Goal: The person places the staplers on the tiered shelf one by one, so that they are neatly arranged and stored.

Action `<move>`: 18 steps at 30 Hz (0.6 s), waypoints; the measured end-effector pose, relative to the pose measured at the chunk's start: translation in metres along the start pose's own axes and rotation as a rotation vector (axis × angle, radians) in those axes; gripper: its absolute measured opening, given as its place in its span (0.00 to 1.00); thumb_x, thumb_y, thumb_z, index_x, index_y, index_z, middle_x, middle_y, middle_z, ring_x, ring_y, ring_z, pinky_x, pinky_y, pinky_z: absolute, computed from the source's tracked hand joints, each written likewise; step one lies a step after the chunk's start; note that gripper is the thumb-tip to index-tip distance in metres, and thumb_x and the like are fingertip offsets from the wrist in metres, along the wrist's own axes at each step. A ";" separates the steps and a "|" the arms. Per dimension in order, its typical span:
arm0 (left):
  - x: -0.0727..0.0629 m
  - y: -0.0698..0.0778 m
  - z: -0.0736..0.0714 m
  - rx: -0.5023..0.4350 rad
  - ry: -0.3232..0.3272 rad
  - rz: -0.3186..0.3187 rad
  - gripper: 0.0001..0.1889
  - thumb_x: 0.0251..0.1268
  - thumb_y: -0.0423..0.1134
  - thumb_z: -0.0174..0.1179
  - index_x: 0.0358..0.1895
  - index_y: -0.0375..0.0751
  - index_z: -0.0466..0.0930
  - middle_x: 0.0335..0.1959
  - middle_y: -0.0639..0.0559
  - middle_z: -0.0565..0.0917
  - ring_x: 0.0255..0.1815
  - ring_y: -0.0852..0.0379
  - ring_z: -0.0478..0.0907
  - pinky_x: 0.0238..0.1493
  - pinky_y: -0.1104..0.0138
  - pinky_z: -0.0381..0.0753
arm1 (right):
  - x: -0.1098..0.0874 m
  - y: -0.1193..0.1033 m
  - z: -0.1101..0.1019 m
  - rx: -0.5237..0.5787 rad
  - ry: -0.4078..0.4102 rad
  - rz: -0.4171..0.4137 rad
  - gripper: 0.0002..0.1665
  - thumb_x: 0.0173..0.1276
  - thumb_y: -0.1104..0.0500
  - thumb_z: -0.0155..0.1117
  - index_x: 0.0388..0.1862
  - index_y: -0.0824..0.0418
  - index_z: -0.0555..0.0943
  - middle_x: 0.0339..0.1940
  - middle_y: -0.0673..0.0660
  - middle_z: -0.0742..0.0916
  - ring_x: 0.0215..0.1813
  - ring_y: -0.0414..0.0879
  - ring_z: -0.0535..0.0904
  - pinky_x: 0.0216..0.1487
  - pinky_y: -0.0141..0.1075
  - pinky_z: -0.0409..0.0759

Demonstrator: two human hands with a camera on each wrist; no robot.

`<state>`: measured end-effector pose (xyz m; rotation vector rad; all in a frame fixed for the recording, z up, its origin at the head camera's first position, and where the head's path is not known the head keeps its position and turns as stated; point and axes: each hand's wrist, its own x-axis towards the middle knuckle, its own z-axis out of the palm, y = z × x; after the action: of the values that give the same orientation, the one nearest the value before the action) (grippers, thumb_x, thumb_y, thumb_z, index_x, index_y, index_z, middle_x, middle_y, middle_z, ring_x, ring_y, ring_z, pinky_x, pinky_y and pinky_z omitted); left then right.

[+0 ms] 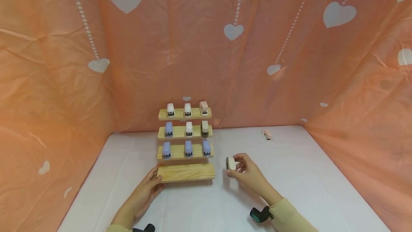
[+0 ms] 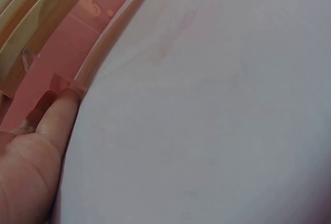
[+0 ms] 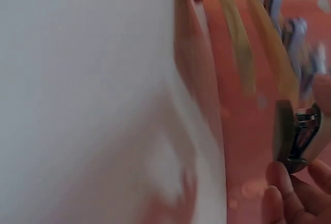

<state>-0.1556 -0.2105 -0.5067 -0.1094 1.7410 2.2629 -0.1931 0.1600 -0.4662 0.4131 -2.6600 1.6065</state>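
Note:
A tiered display rack (image 1: pixel 186 173) with wooden shelves stands on the white table, small staplers on its upper three tiers. At the left end of the lowest shelf, my left hand (image 1: pixel 148 188) grips the rack, thumb at the front corner; its fingertips reach a clear support in the left wrist view. Right of that shelf, my right hand (image 1: pixel 249 174) pinches an off-white stapler (image 1: pixel 231 163) with a dark base between thumb and fingers. The right wrist view shows this stapler (image 3: pixel 305 136) from its open side, apart from the shelves.
White staplers (image 1: pixel 187 110) and a pink one (image 1: pixel 204 108) stand on the top tier. Purple staplers (image 1: pixel 188 149) line the third; the second mixes purple, white and an olive-grey one (image 1: pixel 204 129). Another pink stapler (image 1: pixel 266 135) lies at the table's back right. Orange cloth (image 1: pixel 193 63) encloses the table.

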 end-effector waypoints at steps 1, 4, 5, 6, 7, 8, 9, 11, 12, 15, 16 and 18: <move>0.000 0.000 0.000 -0.014 -0.003 -0.005 0.33 0.74 0.43 0.49 0.77 0.47 0.46 0.77 0.37 0.44 0.75 0.40 0.48 0.72 0.51 0.54 | -0.001 -0.003 0.005 0.012 -0.005 -0.012 0.35 0.55 0.54 0.77 0.57 0.63 0.71 0.50 0.61 0.83 0.40 0.46 0.77 0.40 0.35 0.78; -0.001 0.002 0.000 -0.030 -0.014 -0.011 0.32 0.76 0.44 0.45 0.77 0.47 0.45 0.77 0.36 0.42 0.76 0.40 0.44 0.72 0.51 0.54 | -0.002 -0.011 0.019 0.055 -0.012 -0.047 0.33 0.55 0.56 0.77 0.55 0.62 0.71 0.49 0.59 0.83 0.41 0.47 0.77 0.42 0.38 0.78; -0.001 0.002 0.000 -0.034 -0.018 -0.010 0.31 0.76 0.44 0.43 0.77 0.47 0.45 0.77 0.36 0.41 0.76 0.40 0.42 0.72 0.51 0.54 | -0.001 -0.012 0.024 0.069 -0.012 -0.051 0.33 0.55 0.57 0.77 0.55 0.62 0.71 0.48 0.59 0.83 0.42 0.47 0.77 0.43 0.39 0.77; -0.001 0.003 0.000 -0.041 -0.019 -0.009 0.30 0.77 0.43 0.42 0.77 0.46 0.44 0.77 0.36 0.40 0.76 0.40 0.41 0.72 0.50 0.53 | 0.000 -0.008 0.029 0.081 -0.007 -0.062 0.32 0.54 0.57 0.77 0.54 0.61 0.71 0.47 0.57 0.83 0.42 0.47 0.77 0.44 0.38 0.77; -0.001 0.003 0.000 -0.044 -0.022 -0.008 0.30 0.78 0.43 0.41 0.78 0.46 0.44 0.77 0.36 0.40 0.77 0.40 0.40 0.72 0.50 0.53 | 0.000 -0.010 0.033 0.086 -0.007 -0.070 0.32 0.54 0.56 0.78 0.54 0.60 0.71 0.46 0.55 0.84 0.43 0.47 0.77 0.45 0.39 0.77; -0.001 0.003 0.000 -0.047 -0.025 -0.007 0.30 0.78 0.43 0.40 0.78 0.46 0.44 0.77 0.36 0.39 0.77 0.40 0.40 0.72 0.50 0.53 | 0.000 -0.011 0.037 0.085 -0.008 -0.080 0.32 0.54 0.56 0.78 0.53 0.60 0.71 0.45 0.53 0.84 0.43 0.46 0.78 0.45 0.39 0.77; -0.001 0.004 0.000 -0.053 -0.027 -0.007 0.29 0.78 0.43 0.40 0.78 0.46 0.44 0.78 0.36 0.39 0.77 0.40 0.39 0.72 0.50 0.52 | 0.000 -0.013 0.041 0.082 -0.010 -0.088 0.31 0.54 0.55 0.78 0.52 0.59 0.71 0.44 0.52 0.85 0.44 0.46 0.78 0.46 0.39 0.76; -0.002 0.004 0.000 -0.059 -0.028 -0.007 0.29 0.79 0.43 0.39 0.78 0.46 0.43 0.78 0.36 0.38 0.77 0.40 0.39 0.72 0.50 0.52 | 0.000 -0.015 0.049 0.063 -0.020 -0.105 0.30 0.54 0.52 0.78 0.50 0.58 0.71 0.43 0.50 0.85 0.46 0.46 0.78 0.47 0.38 0.76; -0.002 0.003 -0.001 -0.061 -0.027 -0.007 0.29 0.79 0.43 0.39 0.78 0.46 0.43 0.78 0.36 0.38 0.77 0.40 0.38 0.72 0.50 0.52 | 0.000 -0.017 0.053 0.052 -0.028 -0.115 0.30 0.54 0.50 0.77 0.49 0.57 0.71 0.44 0.49 0.85 0.47 0.45 0.78 0.48 0.39 0.75; -0.002 0.003 -0.001 -0.060 -0.032 -0.007 0.30 0.79 0.43 0.39 0.78 0.45 0.42 0.78 0.36 0.37 0.77 0.40 0.38 0.72 0.50 0.52 | 0.000 -0.021 0.064 0.022 -0.040 -0.135 0.29 0.54 0.45 0.76 0.44 0.56 0.70 0.49 0.49 0.84 0.49 0.44 0.78 0.50 0.42 0.76; -0.002 0.003 -0.001 -0.060 -0.036 -0.006 0.30 0.79 0.43 0.40 0.78 0.45 0.42 0.78 0.36 0.37 0.77 0.40 0.38 0.72 0.50 0.51 | 0.000 -0.023 0.067 0.021 -0.044 -0.139 0.30 0.54 0.44 0.76 0.43 0.56 0.70 0.49 0.49 0.84 0.49 0.44 0.78 0.50 0.44 0.76; -0.002 0.004 -0.001 -0.058 -0.044 -0.003 0.30 0.78 0.42 0.40 0.78 0.45 0.42 0.78 0.36 0.37 0.77 0.40 0.37 0.72 0.50 0.50 | 0.000 -0.028 0.074 0.022 -0.052 -0.143 0.30 0.53 0.42 0.75 0.42 0.56 0.70 0.52 0.50 0.83 0.51 0.44 0.78 0.52 0.46 0.76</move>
<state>-0.1546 -0.2123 -0.5030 -0.0736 1.6521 2.2968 -0.1774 0.0832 -0.4775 0.6377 -2.5839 1.6065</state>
